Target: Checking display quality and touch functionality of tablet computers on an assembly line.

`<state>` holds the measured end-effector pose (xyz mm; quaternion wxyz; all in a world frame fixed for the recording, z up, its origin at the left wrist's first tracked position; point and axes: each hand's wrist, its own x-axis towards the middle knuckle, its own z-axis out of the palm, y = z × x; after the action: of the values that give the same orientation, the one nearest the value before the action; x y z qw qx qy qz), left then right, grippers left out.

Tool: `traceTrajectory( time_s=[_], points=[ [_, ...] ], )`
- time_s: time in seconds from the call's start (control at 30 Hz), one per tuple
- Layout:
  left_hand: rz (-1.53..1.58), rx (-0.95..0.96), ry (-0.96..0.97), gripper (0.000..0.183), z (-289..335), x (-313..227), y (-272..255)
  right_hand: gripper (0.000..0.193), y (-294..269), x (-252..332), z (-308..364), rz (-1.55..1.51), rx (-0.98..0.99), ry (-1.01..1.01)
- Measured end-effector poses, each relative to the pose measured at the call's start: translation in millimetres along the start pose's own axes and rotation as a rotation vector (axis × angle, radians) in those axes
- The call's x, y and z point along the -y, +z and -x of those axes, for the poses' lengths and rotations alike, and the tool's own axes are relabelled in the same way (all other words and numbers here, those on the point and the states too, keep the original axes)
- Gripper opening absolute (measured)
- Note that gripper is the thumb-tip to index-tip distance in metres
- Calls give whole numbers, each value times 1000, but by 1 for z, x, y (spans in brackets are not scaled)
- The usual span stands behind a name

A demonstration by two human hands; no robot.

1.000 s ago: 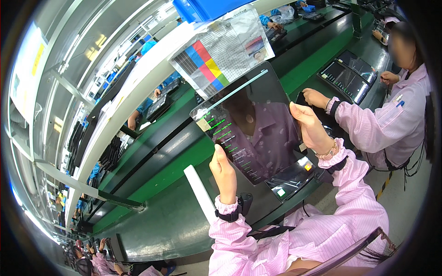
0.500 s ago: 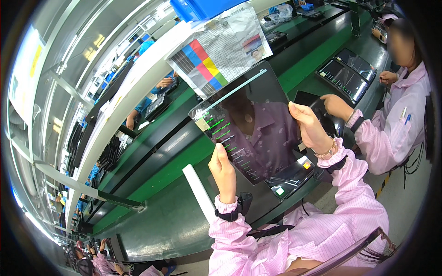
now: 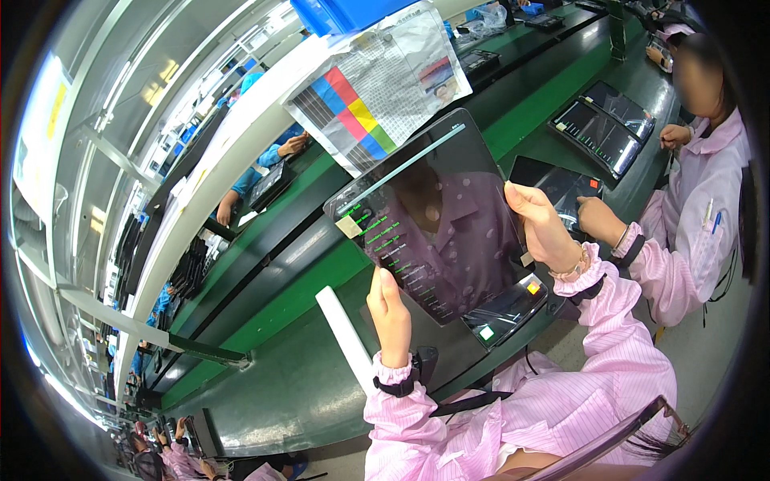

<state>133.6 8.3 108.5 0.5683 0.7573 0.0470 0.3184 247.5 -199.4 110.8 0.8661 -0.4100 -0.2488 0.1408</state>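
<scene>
Above the green bench [image 3: 297,385], my two hands are holding a tablet up while its left side is dipping slightly

In front of my chest, the tablet [image 3: 461,240] is leaning with its lit face toward me, showing lines of green and pale text down its left side. My left hand [image 3: 391,317] is grasping its near left edge, thumb up front, the other fingers mostly hiding from view. My right hand [image 3: 547,228] is clasping the opposite edge, its thumb lying over the rim.

Compared with half a second ago, the tablet's left corner is sitting a little lower and farther left, and my left thumb is resting lower too; my right hold is barely changing. I am reading this as a small readjustment: both grips are seemingly staying secure, and the screen is remaining turned to me.

On my right, a co-worker's hand [image 3: 601,218] is now reaching lower, leaving more of another dark tablet [image 3: 553,180] showing. That is changing nothing in my own hold. Below my tablet, a glossy dark panel [image 3: 513,317] is lying on the bench; a white bar [image 3: 343,330] is lying left of my left hand.
</scene>
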Motion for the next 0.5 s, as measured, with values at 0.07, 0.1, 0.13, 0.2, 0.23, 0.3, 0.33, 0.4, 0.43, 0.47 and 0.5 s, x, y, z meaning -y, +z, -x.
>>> traceTrajectory(
  time_s=[0.07, 0.1, 0.13, 0.2, 0.23, 0.3, 0.33, 0.4, 0.43, 0.47, 0.5],
  points=[
    [-4, 20, -13, 36, 12, 5, -8, 36, 5, 3, 2, -2, -3, -3],
    [-48, 75, -1, 36, 20, 11, -11, 37, 7, 5, 3, -9, 13, 6],
    [-94, 125, 11, 38, 28, 16, -17, 38, 12, 6, 4, -18, 33, 16],
    [-220, 252, 55, 38, 37, 28, -22, 38, 9, 11, 5, -5, -2, -12],
    [-183, 334, 1, 38, 43, 28, -24, 37, 12, 12, 6, 13, -18, -39],
    [-159, 451, -172, 36, 52, 23, -27, 37, 14, 12, 7, 4, -29, -66],
    [-159, 456, -170, 36, 56, 18, -28, 37, 15, 12, 8, -9, -28, -89],
    [-201, 502, -224, 28, 62, 13, -27, 39, 14, 15, 9, -11, 37, -81],
    [-201, 494, -241, 21, 64, 12, -27, 40, 17, 15, 8, -20, 30, -81],
    [-201, 501, -240, 21, 64, 11, -25, 41, 17, 15, 8, -30, 22, -82],
    [-184, 492, -250, 20, 64, 9, -24, 41, 15, 15, 9, -29, 15, -85]
  ],
)
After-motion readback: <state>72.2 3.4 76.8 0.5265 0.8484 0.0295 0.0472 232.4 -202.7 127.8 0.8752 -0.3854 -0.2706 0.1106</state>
